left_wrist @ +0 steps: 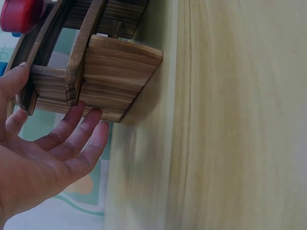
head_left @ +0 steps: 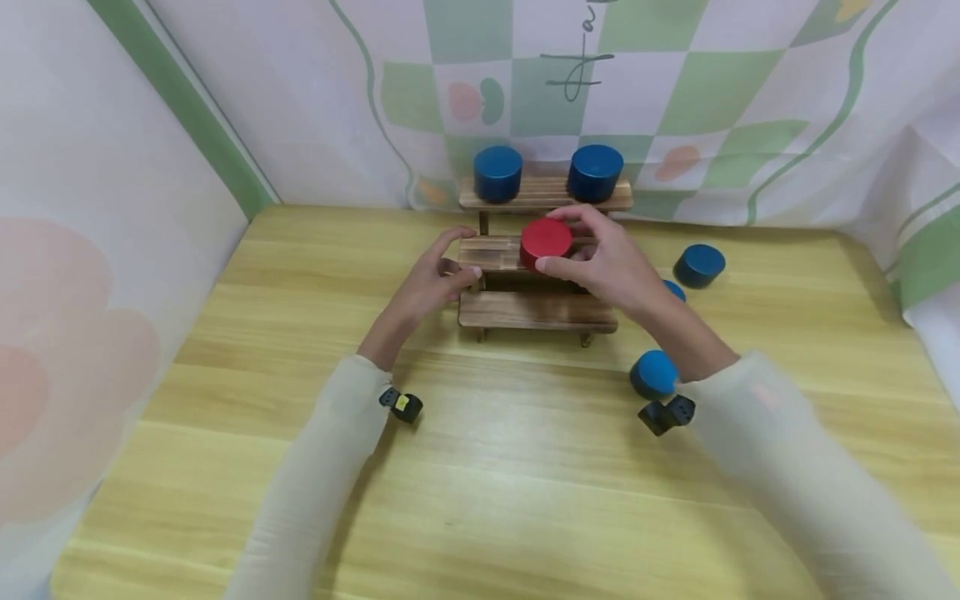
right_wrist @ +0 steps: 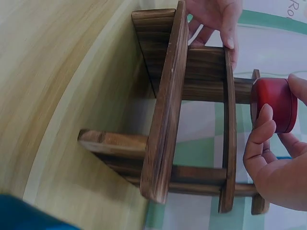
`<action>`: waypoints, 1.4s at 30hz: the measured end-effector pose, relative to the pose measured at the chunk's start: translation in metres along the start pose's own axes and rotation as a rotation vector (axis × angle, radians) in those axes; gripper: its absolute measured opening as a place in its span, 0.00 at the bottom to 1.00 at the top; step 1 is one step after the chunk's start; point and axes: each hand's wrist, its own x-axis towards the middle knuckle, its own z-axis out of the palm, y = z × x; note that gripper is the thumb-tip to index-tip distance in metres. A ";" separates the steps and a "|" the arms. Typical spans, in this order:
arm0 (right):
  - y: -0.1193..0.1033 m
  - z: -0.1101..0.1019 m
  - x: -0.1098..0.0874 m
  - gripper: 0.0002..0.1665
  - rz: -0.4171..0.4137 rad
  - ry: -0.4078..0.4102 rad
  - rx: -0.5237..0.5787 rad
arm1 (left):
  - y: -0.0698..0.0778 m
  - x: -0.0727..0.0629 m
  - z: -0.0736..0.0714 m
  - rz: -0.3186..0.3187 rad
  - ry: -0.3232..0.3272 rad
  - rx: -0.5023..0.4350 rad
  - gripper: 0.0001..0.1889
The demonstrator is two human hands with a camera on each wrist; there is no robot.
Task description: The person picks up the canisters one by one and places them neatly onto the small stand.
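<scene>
A three-tier wooden stand (head_left: 536,310) stands against the patterned cloth. The right hand (head_left: 611,262) pinches a red round tin (head_left: 546,239) between thumb and fingers over the middle tier. In the right wrist view the tin (right_wrist: 276,104) shows a small gap from the tier's board. At the stand's left end, the left hand (head_left: 431,283) holds the middle tier's end between thumb and index finger; its other fingers (left_wrist: 79,132) hang loosely by the side panel. Two blue round tins (head_left: 498,173) (head_left: 595,172) sit apart on the top tier.
On the table (head_left: 480,500), right of the stand, are three more blue tins: one at the back (head_left: 700,266), one partly hidden by the right forearm (head_left: 675,290), one nearer (head_left: 655,373). Patterned cloth (head_left: 697,92) hangs behind, with a pale panel (head_left: 90,208) on the left.
</scene>
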 end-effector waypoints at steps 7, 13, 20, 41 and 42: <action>-0.002 0.015 0.012 0.37 -0.017 -0.006 -0.031 | 0.000 0.000 0.001 0.010 0.006 0.014 0.29; -0.006 0.024 0.019 0.38 0.010 -0.021 -0.036 | 0.001 -0.001 0.002 -0.009 0.013 0.034 0.28; -0.007 0.031 0.023 0.38 0.008 -0.001 -0.056 | 0.000 -0.001 0.004 0.003 0.013 0.024 0.27; -0.010 0.043 0.025 0.37 -0.005 0.035 -0.131 | 0.001 -0.001 0.007 -0.014 -0.001 0.036 0.27; -0.009 0.043 0.025 0.37 -0.006 0.037 -0.130 | 0.001 -0.001 0.007 -0.014 -0.001 0.037 0.28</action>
